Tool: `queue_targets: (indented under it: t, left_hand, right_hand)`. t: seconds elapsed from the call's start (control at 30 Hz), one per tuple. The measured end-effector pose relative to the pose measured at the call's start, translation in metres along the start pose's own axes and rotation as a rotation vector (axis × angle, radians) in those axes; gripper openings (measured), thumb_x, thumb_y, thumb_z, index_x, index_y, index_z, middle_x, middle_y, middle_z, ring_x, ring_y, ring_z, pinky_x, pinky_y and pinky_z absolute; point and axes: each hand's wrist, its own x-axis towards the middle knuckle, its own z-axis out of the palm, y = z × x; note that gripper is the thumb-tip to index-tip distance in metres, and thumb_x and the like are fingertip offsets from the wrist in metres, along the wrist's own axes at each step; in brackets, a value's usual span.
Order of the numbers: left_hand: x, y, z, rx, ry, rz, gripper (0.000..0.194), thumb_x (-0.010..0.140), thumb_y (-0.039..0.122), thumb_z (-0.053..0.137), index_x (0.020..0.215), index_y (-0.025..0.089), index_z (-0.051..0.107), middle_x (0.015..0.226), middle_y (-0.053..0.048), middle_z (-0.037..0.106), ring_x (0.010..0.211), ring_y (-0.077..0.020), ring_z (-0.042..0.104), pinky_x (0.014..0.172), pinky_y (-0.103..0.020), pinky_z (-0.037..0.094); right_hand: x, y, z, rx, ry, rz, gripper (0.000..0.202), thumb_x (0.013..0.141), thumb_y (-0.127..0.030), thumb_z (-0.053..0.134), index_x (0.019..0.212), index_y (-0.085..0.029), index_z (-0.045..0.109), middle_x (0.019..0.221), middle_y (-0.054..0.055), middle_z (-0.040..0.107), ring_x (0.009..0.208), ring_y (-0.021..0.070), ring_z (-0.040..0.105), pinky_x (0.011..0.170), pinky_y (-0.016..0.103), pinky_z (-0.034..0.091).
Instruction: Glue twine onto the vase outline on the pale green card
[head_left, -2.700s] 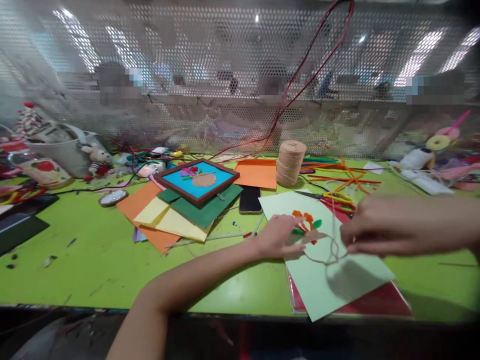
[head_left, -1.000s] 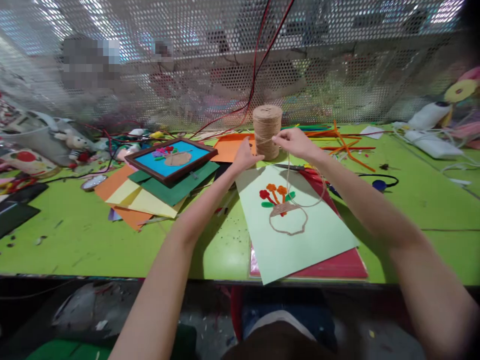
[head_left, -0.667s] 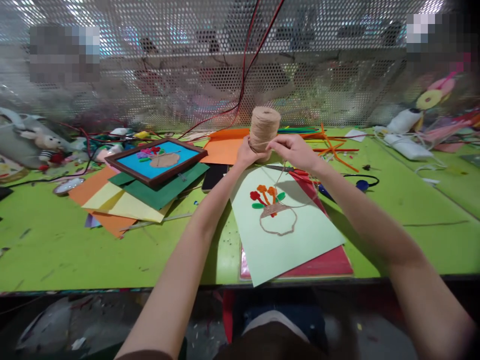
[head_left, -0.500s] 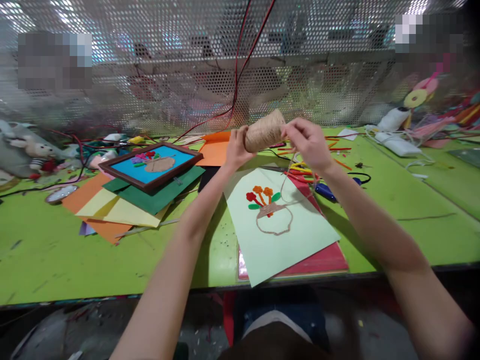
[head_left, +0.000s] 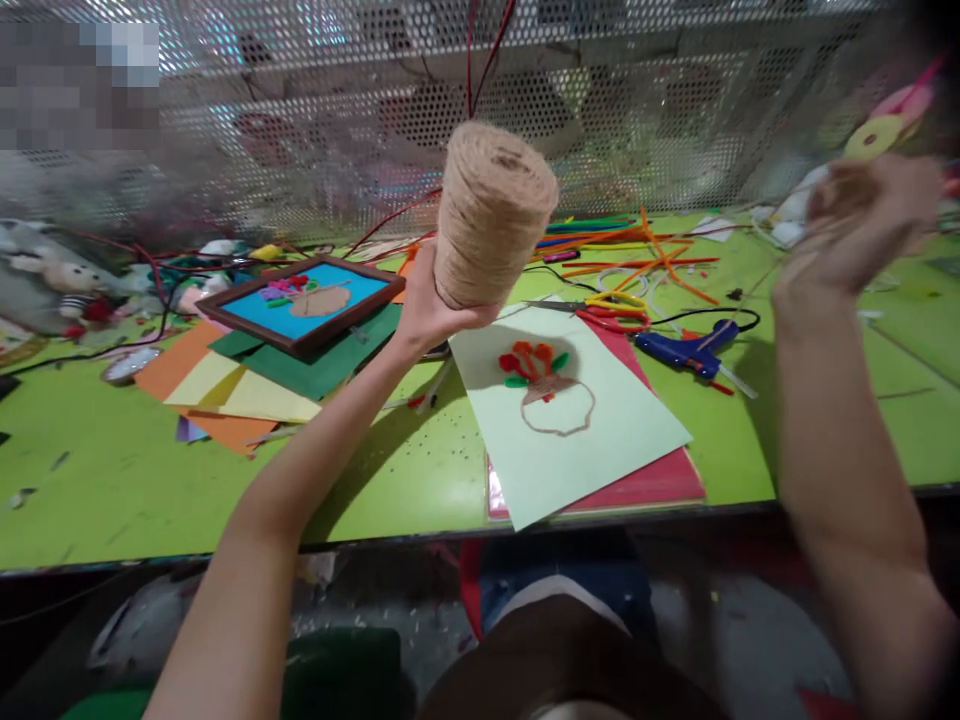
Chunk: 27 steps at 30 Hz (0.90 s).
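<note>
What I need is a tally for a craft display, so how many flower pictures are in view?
2. One is in the brown frame on the green paper, to the left; the other is on the pale sheet near the middle. More may be hidden underneath.

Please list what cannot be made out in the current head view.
All in the head view:
- Left hand: some fingers are hidden behind the twine spool.
- Right hand: motion blur obscures the fingers and their grip.
- Red folder or book: mostly covered by the pale green paper.
- Grey pail: cut off by the left edge.
</note>
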Motion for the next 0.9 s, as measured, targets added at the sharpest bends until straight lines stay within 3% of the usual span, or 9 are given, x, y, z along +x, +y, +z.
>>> queue_targets:
  t: [0.03,0.13,0.23,0.33,0.43,0.53,0.63,0.77,0.9]
  left_hand:
    - [-0.001,0.006,0.003,-0.054,-0.034,-0.074,0.088,0.045,0.056,0.086,0.119,0.018,0.053,0.117,-0.008,0.063,0.116,-0.0315,0.058,0.1,-0.047,0.047]
    - [-0.005,0.024,0.016,-0.28,-0.114,-0.284,0.084,0.045,0.049,0.087,0.116,0.016,0.055,0.12,-0.011,0.065,0.118,-0.0324,0.058,0.101,-0.045,0.048]
    - [-0.01,0.04,0.03,-0.52,-0.182,-0.437,0.08,0.047,0.046,0.087,0.114,0.016,0.057,0.12,-0.012,0.066,0.116,-0.0319,0.061,0.098,-0.044,0.05]
    - [-0.016,0.055,0.036,-0.666,-0.196,-0.547,0.075,0.05,0.045,0.086,0.113,0.015,0.058,0.114,-0.012,0.068,0.109,-0.03,0.065,0.096,-0.043,0.052]
    - [-0.017,0.064,0.034,-0.719,-0.201,-0.617,0.073,0.052,0.044,0.085,0.114,0.014,0.059,0.11,-0.01,0.069,0.104,-0.0277,0.067,0.094,-0.041,0.053]
    - [-0.012,0.06,0.029,-0.679,-0.174,-0.62,0.073,0.052,0.044,0.085,0.114,0.014,0.06,0.11,-0.01,0.069,0.104,-0.0265,0.066,0.095,-0.04,0.053]
    - [-0.005,0.043,0.022,-0.581,-0.171,-0.58,0.076,0.054,0.05,0.083,0.117,0.014,0.059,0.113,-0.011,0.068,0.105,-0.027,0.066,0.094,-0.04,0.053]
    - [0.001,0.027,0.01,-0.218,-0.305,-0.478,0.082,0.057,0.062,0.078,0.121,0.014,0.059,0.116,-0.012,0.067,0.107,-0.0308,0.065,0.093,-0.043,0.052]
    - [0.0,0.036,0.005,0.304,-0.522,-0.298,0.09,0.057,0.068,0.077,0.129,0.019,0.057,0.12,-0.01,0.067,0.11,-0.0344,0.063,0.097,-0.045,0.048]
  right_hand:
    - [-0.01,-0.002,0.006,0.048,0.014,0.035,0.04,0.094,-0.057,0.031,0.116,-0.031,0.052,0.128,0.012,0.056,0.106,0.0249,0.063,0.08,0.045,0.054]
    - [-0.051,-0.016,0.032,0.115,-0.395,0.066,0.061,0.075,-0.057,0.069,0.129,-0.04,0.044,0.142,0.006,0.049,0.105,0.0245,0.064,0.086,0.044,0.057]
    - [-0.094,-0.029,0.061,0.114,-0.793,-0.048,0.089,0.065,-0.057,0.078,0.14,-0.029,0.041,0.145,0.011,0.048,0.128,0.031,0.051,0.106,0.049,0.045]
    - [-0.123,-0.037,0.079,0.214,-1.006,-0.068,0.098,0.064,-0.051,0.079,0.146,-0.022,0.036,0.142,0.014,0.051,0.122,0.0298,0.054,0.101,0.046,0.047]
    - [-0.135,-0.038,0.084,0.114,-1.028,0.004,0.07,0.072,-0.041,0.071,0.133,-0.015,0.049,0.108,0.01,0.068,0.088,0.0218,0.064,0.077,0.035,0.051]
    - [-0.133,-0.041,0.079,-0.127,-0.957,-0.055,0.025,0.079,-0.041,0.062,0.085,-0.016,0.063,0.068,0.002,0.061,0.063,0.0147,0.053,0.061,0.028,0.04]
    - [-0.125,-0.049,0.07,-0.05,-0.958,-0.178,0.039,0.086,-0.05,0.052,0.063,-0.019,0.052,0.058,-0.001,0.05,0.056,0.0111,0.043,0.056,0.026,0.032]
    - [-0.121,-0.062,0.065,0.115,-0.974,-0.302,0.036,0.091,-0.047,0.046,0.069,-0.019,0.054,0.062,-0.001,0.051,0.059,0.0108,0.043,0.059,0.026,0.032]
    - [-0.125,-0.061,0.068,-0.046,-0.849,-0.311,0.033,0.091,-0.043,0.046,0.074,-0.019,0.059,0.06,-0.001,0.051,0.059,0.0122,0.044,0.06,0.027,0.031]
